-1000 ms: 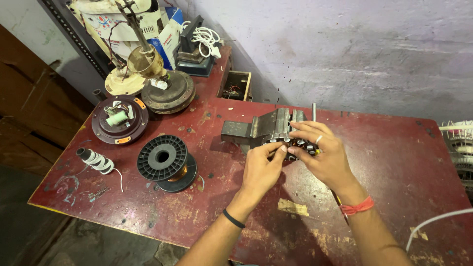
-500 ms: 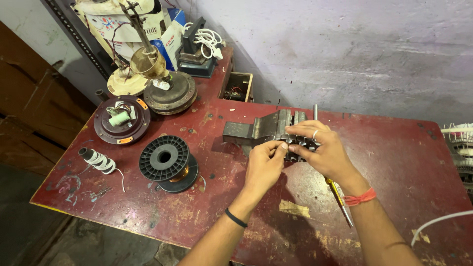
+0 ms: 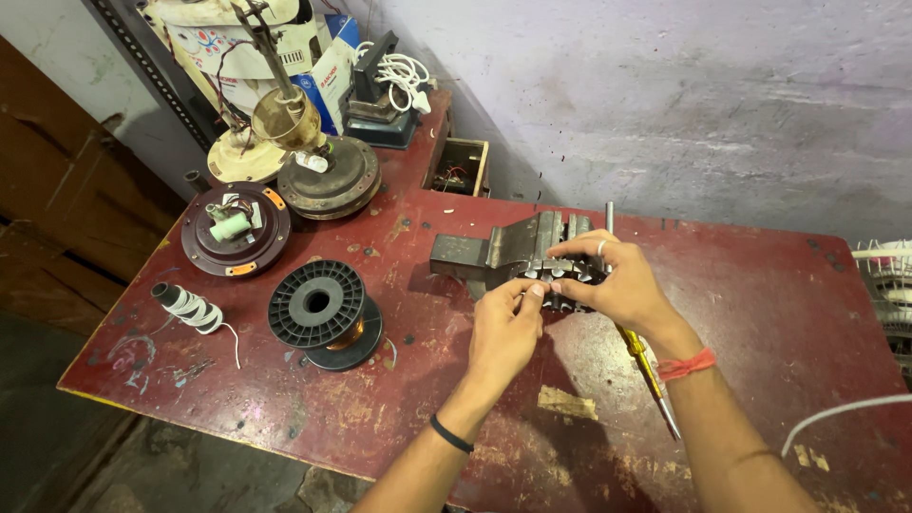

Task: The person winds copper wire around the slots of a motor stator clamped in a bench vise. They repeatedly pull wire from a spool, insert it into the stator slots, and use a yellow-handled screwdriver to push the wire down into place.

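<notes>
a black empty spool (image 3: 316, 304) sits on the worn red table (image 3: 788, 313), with a small bobbin wound in white wire (image 3: 186, 306) just to its left near the table's edge. behind them a round dark motor plate with orange clips (image 3: 235, 229) lies beside a rusty fan motor housing (image 3: 328, 178), and a small open wooden box (image 3: 457, 167) stands against the grey wall (image 3: 684, 104). a yellow-handled screwdriver (image 3: 642, 361) lies on the table, a strip of tan tape (image 3: 566, 403) is stuck nearby, and a coil of white cable (image 3: 407, 74) rests on a dark device at the back.
</notes>
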